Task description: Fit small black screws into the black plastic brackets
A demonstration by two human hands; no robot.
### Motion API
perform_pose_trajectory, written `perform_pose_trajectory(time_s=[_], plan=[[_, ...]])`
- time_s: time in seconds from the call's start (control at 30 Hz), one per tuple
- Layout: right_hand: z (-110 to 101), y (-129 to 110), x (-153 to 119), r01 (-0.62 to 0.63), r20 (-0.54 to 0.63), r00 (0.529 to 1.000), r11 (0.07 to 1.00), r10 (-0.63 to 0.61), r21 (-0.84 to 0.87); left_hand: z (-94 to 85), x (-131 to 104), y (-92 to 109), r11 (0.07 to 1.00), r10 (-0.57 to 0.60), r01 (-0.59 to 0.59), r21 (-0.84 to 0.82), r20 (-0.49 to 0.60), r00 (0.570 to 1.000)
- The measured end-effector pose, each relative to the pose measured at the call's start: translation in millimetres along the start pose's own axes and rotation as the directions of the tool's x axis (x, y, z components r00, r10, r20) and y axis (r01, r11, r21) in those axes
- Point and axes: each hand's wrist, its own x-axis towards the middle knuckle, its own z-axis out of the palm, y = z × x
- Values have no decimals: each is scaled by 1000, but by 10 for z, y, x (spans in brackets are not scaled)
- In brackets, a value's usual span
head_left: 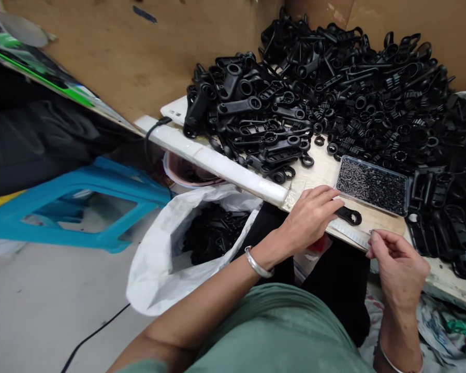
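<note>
My left hand (312,215), a silver bangle at its wrist, lies at the table's front edge with its fingers closed over one end of a black plastic arm-shaped part (351,216). The ringed end of that part sticks out to the right of the fingertips. To the right of it, my right hand (398,261) is closed in a pinch, thumb against forefinger. Whatever is between those fingertips is too small to name. Just beyond both hands, a clear shallow box (407,207) holds many tiny dark and grey pieces, perhaps screws.
A large heap of black plastic parts (236,106) and small black rings (361,103) covers the table's back. More long parts (442,189) lie at right. Below left are a white sack (147,269) holding black pieces, a pink tub (171,168) and a blue stool (73,194).
</note>
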Motion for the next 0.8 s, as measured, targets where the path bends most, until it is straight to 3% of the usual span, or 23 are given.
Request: perform_pose_trajectory(time_s=[0.1,0.27,0.37,0.57,0.8], plan=[[-2,41,21,51,15,999,998,-51,-41,70,-14,-17,1000,-6,8,-26,52,999],[-11,98,79,222,61,975,953,-213,-208,121,-105,99,996,-9,8,-92,-14,1000],[1,89,106,374,124,927,885,-353,-277,151,-147,142,996,-3,0,-91,-34,999],[12,72,140,618,261,786,698,-561,-362,238,-187,131,992,8,-21,-122,-105,994],[15,57,156,689,331,721,575,-609,-442,259,-202,110,988,7,-28,-155,-133,991]])
